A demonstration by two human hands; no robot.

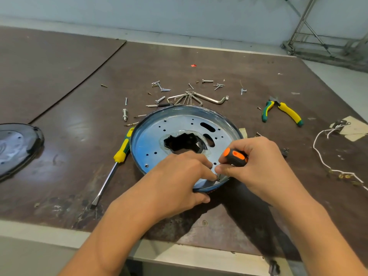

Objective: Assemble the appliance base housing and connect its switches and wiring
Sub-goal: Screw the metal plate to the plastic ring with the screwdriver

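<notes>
Screwdriver work at the near rim of the base

From the left, a dark cover (pixel 18 146) lay at the counter (pixel 199 56) edge, and a yellow screwdriver (pixel 119 154) lay beside the round metal base (pixel 151 140), which sat mid-counter. The left grip (pixel 179 176) curled over the base's near rim, its fingertips by the tool tip. The right grip (pixel 256 162) was closed round an orange screwdriver (pixel 235 156). Pliers (pixel 282 111) and a white wire (pixel 322 156) lay further right. The tip could probably slip and jab those fingertips, or pressure could tilt the base.
</notes>
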